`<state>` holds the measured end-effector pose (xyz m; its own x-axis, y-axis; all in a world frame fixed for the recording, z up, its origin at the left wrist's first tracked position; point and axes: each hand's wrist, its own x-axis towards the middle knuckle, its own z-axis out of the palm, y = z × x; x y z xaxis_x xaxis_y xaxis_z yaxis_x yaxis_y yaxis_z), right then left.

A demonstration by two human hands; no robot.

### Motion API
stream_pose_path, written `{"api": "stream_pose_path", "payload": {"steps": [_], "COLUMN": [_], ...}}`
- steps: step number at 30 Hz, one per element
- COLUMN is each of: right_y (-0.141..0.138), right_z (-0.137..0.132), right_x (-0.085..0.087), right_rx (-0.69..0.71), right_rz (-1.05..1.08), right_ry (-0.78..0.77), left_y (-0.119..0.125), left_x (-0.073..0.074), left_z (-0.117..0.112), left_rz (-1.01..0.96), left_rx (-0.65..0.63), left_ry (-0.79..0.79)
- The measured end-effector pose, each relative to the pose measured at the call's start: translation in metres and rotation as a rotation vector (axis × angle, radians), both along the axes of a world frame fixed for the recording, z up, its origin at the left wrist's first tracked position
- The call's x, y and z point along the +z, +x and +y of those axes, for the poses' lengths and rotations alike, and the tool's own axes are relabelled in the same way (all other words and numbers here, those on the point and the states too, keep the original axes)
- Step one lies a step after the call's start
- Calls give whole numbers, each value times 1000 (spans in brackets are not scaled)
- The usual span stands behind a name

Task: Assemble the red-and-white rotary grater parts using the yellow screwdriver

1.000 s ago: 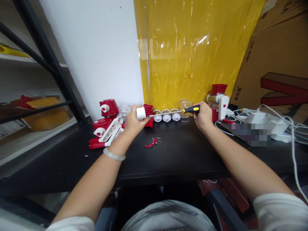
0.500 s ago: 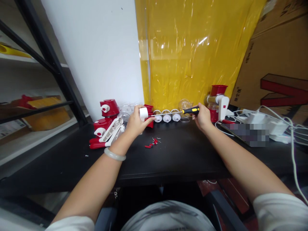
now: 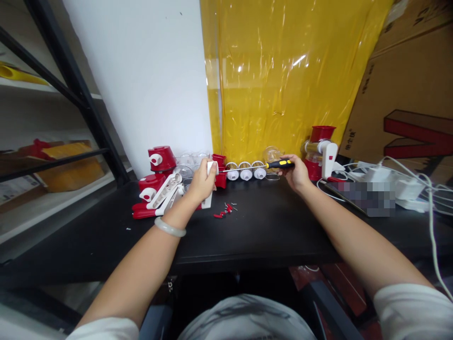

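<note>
My left hand [image 3: 204, 182] is closed around a white plastic crank handle [image 3: 211, 167], most of it hidden by the fingers; its lower end shows under the hand. In my right hand [image 3: 297, 174] is a screwdriver [image 3: 279, 164] with a black and yellow grip, held level by the fingers. Its long thin shaft points left, and the tip is at or close to the white part; contact cannot be made out. Small red pieces and screws [image 3: 226, 210] lie on the black table below the hands.
Red drum housings [image 3: 161, 159] and white crank handles with red grips [image 3: 164, 196] lie to the left. White-ended drums [image 3: 246, 171] line the back. At right stand an assembled red-and-white grinder [image 3: 322, 153], a phone [image 3: 361, 198] and tangled white cables [image 3: 430, 184].
My left hand has turned the white part, so its round end no longer faces me and its lower end shows below. The right-hand fingers have loosened slightly around the screwdriver.
</note>
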<state>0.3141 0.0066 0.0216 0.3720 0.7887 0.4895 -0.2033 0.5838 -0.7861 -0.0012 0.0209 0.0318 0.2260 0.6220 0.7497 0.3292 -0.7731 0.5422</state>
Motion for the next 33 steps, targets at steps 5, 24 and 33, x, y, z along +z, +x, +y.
{"api": "stream_pose_path", "payload": {"steps": [5,24,33], "right_y": [2,6,9], "right_z": [2,6,7], "right_x": [-2,-8,-11], "right_rx": [-15,-22,-23], "right_rz": [43,-19,-32], "right_ry": [-49,-71,-79], "left_y": [2,5,5], "left_x": [-6,-10,-11], "left_z": [6,8,7], "left_rz": [-40,-30,18], "left_rx": [-42,-39,-68], "left_ry": [-82,-184,-151]}}
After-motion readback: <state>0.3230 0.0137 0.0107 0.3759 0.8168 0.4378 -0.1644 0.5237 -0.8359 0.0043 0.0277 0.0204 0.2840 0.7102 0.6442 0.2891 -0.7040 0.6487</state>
